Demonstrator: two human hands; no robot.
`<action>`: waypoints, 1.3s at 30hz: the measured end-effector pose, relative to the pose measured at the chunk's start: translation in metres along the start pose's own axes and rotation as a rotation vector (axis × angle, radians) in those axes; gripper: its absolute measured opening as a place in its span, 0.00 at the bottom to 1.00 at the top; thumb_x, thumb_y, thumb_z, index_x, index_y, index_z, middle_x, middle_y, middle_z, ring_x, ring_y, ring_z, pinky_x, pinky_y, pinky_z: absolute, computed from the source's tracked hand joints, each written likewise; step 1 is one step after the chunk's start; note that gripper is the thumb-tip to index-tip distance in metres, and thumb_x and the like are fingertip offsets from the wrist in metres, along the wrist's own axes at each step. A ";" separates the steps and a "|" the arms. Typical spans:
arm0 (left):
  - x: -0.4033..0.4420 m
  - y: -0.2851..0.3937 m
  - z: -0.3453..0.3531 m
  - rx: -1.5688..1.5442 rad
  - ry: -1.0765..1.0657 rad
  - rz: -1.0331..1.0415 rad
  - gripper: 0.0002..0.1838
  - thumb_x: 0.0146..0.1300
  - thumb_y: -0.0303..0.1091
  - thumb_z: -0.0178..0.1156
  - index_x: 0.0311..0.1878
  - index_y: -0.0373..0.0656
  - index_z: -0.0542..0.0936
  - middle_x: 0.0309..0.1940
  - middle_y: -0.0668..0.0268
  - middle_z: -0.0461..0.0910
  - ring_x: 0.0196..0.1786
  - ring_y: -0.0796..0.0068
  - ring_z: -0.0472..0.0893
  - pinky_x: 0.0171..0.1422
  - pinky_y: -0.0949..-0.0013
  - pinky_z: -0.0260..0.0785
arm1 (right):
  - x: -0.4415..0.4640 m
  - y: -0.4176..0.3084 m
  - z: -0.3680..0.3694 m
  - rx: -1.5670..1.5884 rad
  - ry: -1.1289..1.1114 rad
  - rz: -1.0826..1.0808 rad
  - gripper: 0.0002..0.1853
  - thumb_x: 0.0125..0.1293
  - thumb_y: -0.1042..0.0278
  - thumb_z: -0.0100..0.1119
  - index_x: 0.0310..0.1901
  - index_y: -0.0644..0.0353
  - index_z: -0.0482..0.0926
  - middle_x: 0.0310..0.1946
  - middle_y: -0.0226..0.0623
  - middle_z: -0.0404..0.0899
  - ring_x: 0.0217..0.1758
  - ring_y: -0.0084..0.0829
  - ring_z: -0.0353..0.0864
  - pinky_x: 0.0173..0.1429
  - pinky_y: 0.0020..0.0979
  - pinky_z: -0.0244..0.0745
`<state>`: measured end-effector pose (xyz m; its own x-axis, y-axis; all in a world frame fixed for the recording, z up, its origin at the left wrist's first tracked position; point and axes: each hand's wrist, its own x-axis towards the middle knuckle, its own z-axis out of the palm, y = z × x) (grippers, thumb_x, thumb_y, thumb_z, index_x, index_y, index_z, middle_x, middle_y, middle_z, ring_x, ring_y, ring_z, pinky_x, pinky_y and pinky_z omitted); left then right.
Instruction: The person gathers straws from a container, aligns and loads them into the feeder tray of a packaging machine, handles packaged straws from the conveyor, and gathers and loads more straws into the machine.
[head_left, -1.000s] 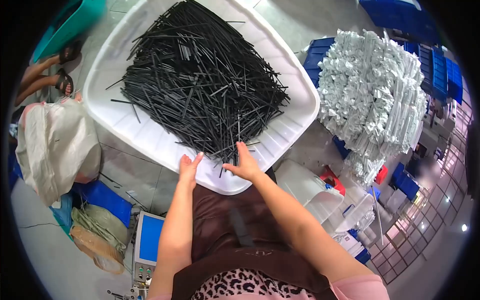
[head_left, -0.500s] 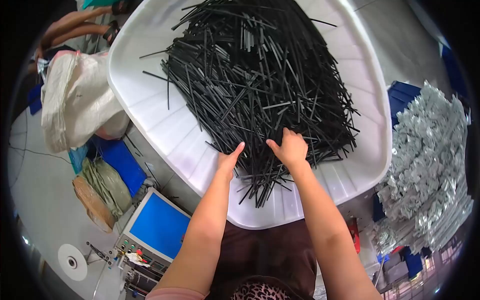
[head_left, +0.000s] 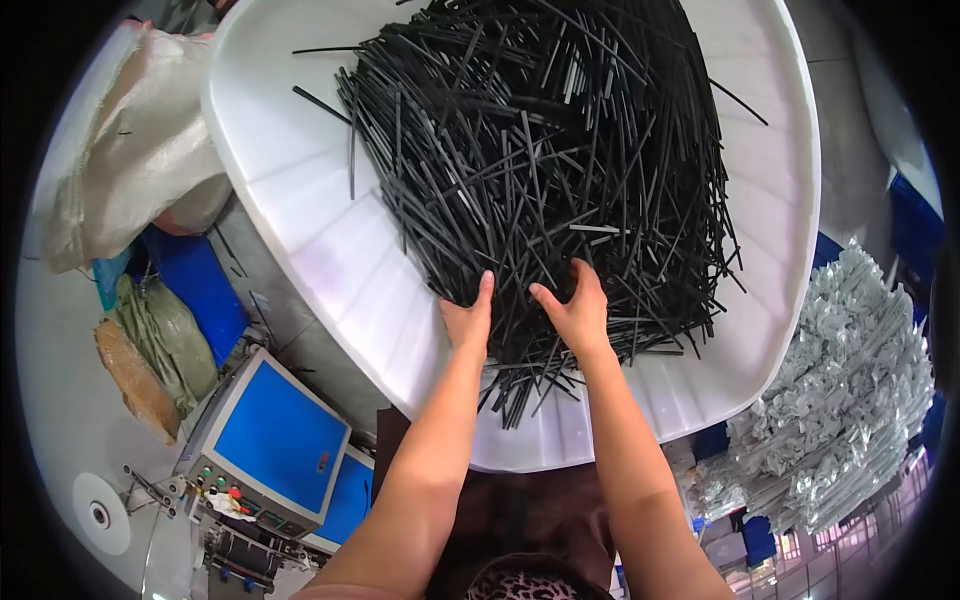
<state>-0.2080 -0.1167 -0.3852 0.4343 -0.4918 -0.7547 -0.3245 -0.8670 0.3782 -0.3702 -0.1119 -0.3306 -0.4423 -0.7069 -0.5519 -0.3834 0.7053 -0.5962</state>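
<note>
A large heap of thin black sticks, which look like plastic strips or tubes [head_left: 530,150], lies in a white plastic tub [head_left: 330,290] in front of me. At the near edge of the heap, my left hand [head_left: 467,318] reaches in among the sticks. Its thumb points up and away from the palm, while the other fingers are mostly hidden. To its right, my right hand [head_left: 580,312] touches the heap with thumb and forefinger spread apart; the remaining fingers are partly out of sight. Between my wrists, several sticks spread down onto the tub's near slope.
At right stands a big stack of crinkled, shiny clear plastic packs [head_left: 830,400]. On the left are a white woven sack [head_left: 140,150], a green cloth bag [head_left: 165,340], a machine with a blue panel [head_left: 280,430] and a white reel [head_left: 101,513].
My view has shifted, so the machine and sack sit lower or farther left. My left hand has come slightly closer to the right one; both stay in the sticks. The right fingers have spread.
</note>
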 end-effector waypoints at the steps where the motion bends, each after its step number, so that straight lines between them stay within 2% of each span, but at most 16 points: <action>1: 0.000 0.006 -0.004 -0.060 -0.050 -0.042 0.49 0.40 0.56 0.68 0.55 0.25 0.61 0.53 0.47 0.67 0.56 0.57 0.68 0.60 0.65 0.60 | 0.006 -0.003 -0.001 -0.051 -0.050 -0.015 0.37 0.42 0.57 0.69 0.49 0.73 0.65 0.46 0.54 0.71 0.50 0.49 0.72 0.53 0.35 0.69; 3: 0.003 0.022 -0.013 -0.159 -0.139 -0.183 0.47 0.37 0.53 0.71 0.53 0.26 0.65 0.49 0.50 0.72 0.52 0.61 0.72 0.56 0.68 0.63 | 0.017 -0.015 0.003 -0.201 -0.167 -0.073 0.37 0.40 0.50 0.70 0.44 0.74 0.68 0.40 0.54 0.74 0.45 0.50 0.74 0.50 0.36 0.70; 7: 0.013 0.021 -0.016 0.058 -0.150 -0.198 0.48 0.36 0.55 0.70 0.53 0.26 0.65 0.49 0.49 0.72 0.53 0.61 0.72 0.56 0.68 0.63 | 0.030 -0.032 0.007 -0.400 -0.423 0.005 0.42 0.38 0.48 0.71 0.45 0.77 0.66 0.40 0.57 0.74 0.45 0.51 0.74 0.49 0.37 0.71; 8: 0.014 0.021 -0.019 0.094 -0.199 -0.221 0.49 0.36 0.56 0.70 0.54 0.26 0.64 0.50 0.49 0.71 0.53 0.60 0.72 0.57 0.68 0.63 | 0.025 -0.024 0.011 -0.412 -0.427 0.008 0.42 0.38 0.48 0.71 0.45 0.77 0.66 0.40 0.57 0.74 0.45 0.51 0.74 0.49 0.37 0.71; 10: 0.012 0.023 -0.015 0.119 -0.257 -0.238 0.50 0.35 0.57 0.70 0.55 0.26 0.63 0.51 0.48 0.70 0.54 0.60 0.71 0.58 0.68 0.62 | 0.013 -0.011 0.016 -0.104 -0.182 -0.042 0.44 0.38 0.49 0.72 0.49 0.78 0.64 0.43 0.59 0.73 0.48 0.50 0.74 0.51 0.35 0.69; 12: 0.006 0.022 -0.016 0.060 -0.278 -0.147 0.54 0.34 0.56 0.71 0.57 0.26 0.59 0.54 0.47 0.67 0.56 0.59 0.69 0.60 0.67 0.60 | 0.003 -0.017 0.013 0.064 -0.256 0.161 0.48 0.38 0.50 0.72 0.54 0.77 0.59 0.47 0.58 0.71 0.52 0.45 0.72 0.55 0.34 0.67; 14: 0.006 0.002 -0.010 -0.024 -0.224 -0.152 0.58 0.31 0.51 0.74 0.59 0.26 0.54 0.56 0.48 0.64 0.59 0.59 0.65 0.62 0.67 0.58 | 0.000 -0.009 0.022 0.035 -0.210 0.101 0.49 0.37 0.47 0.72 0.53 0.76 0.60 0.46 0.57 0.71 0.50 0.46 0.73 0.53 0.35 0.68; 16: 0.003 -0.001 -0.009 0.006 -0.119 -0.111 0.56 0.31 0.49 0.75 0.58 0.26 0.55 0.53 0.48 0.66 0.56 0.59 0.68 0.60 0.67 0.60 | 0.005 -0.008 0.028 -0.095 -0.185 0.070 0.49 0.37 0.46 0.71 0.52 0.75 0.60 0.45 0.56 0.71 0.49 0.48 0.72 0.52 0.35 0.69; 20: 0.005 0.000 -0.013 -0.196 -0.203 -0.127 0.49 0.32 0.44 0.76 0.54 0.27 0.59 0.50 0.50 0.69 0.51 0.62 0.72 0.54 0.68 0.65 | 0.014 0.001 0.028 -0.300 -0.242 -0.007 0.48 0.35 0.42 0.71 0.50 0.74 0.62 0.44 0.56 0.69 0.47 0.51 0.71 0.49 0.38 0.70; 23: 0.000 0.003 -0.012 -0.200 -0.190 -0.116 0.48 0.34 0.43 0.75 0.55 0.29 0.58 0.50 0.51 0.69 0.51 0.63 0.71 0.54 0.67 0.65 | 0.012 -0.001 0.027 -0.240 -0.259 -0.028 0.50 0.35 0.44 0.71 0.53 0.75 0.60 0.49 0.59 0.65 0.49 0.53 0.70 0.51 0.38 0.69; 26: 0.000 -0.011 -0.009 -0.271 -0.172 -0.089 0.48 0.36 0.42 0.74 0.57 0.31 0.58 0.51 0.53 0.68 0.51 0.64 0.71 0.54 0.67 0.65 | -0.005 0.011 0.047 -0.277 -0.097 -0.174 0.54 0.33 0.45 0.72 0.55 0.76 0.55 0.54 0.60 0.60 0.52 0.54 0.68 0.51 0.38 0.70; 30: -0.010 -0.012 -0.008 -0.317 -0.087 -0.099 0.45 0.38 0.42 0.73 0.57 0.33 0.60 0.50 0.56 0.70 0.51 0.65 0.71 0.54 0.69 0.64 | 0.011 0.003 0.038 -0.252 -0.201 0.013 0.50 0.32 0.41 0.71 0.49 0.78 0.63 0.48 0.59 0.67 0.49 0.52 0.71 0.51 0.37 0.70; 32: -0.001 -0.010 -0.012 -0.291 -0.226 -0.110 0.42 0.39 0.42 0.73 0.55 0.33 0.62 0.48 0.57 0.72 0.50 0.68 0.72 0.54 0.69 0.64 | 0.018 0.009 0.033 -0.284 -0.241 0.015 0.49 0.31 0.40 0.70 0.46 0.78 0.67 0.47 0.59 0.68 0.50 0.51 0.70 0.53 0.36 0.68; 35: 0.001 -0.008 -0.015 -0.274 -0.230 -0.113 0.42 0.38 0.43 0.73 0.55 0.34 0.63 0.47 0.57 0.72 0.50 0.68 0.72 0.55 0.70 0.64 | 0.021 0.012 0.025 -0.208 -0.317 0.084 0.49 0.33 0.45 0.72 0.51 0.76 0.64 0.51 0.59 0.66 0.56 0.50 0.65 0.58 0.36 0.65; 37: 0.004 -0.013 -0.014 -0.272 -0.257 -0.083 0.45 0.38 0.45 0.73 0.57 0.35 0.62 0.50 0.56 0.71 0.52 0.66 0.71 0.56 0.69 0.63 | 0.022 0.016 0.022 0.103 -0.428 0.086 0.51 0.33 0.47 0.73 0.54 0.76 0.61 0.52 0.58 0.65 0.58 0.49 0.64 0.59 0.36 0.63; 39: 0.003 -0.021 -0.010 -0.288 -0.230 -0.079 0.45 0.38 0.45 0.73 0.57 0.36 0.62 0.51 0.56 0.70 0.53 0.66 0.71 0.57 0.69 0.63 | 0.015 0.020 0.028 0.063 -0.400 0.027 0.51 0.33 0.48 0.73 0.54 0.76 0.60 0.53 0.58 0.64 0.58 0.49 0.63 0.59 0.36 0.63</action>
<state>-0.1911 -0.1010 -0.3903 0.2374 -0.4204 -0.8757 -0.0335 -0.9045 0.4251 -0.3623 -0.1095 -0.3669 -0.0960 -0.6612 -0.7440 -0.3201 0.7283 -0.6059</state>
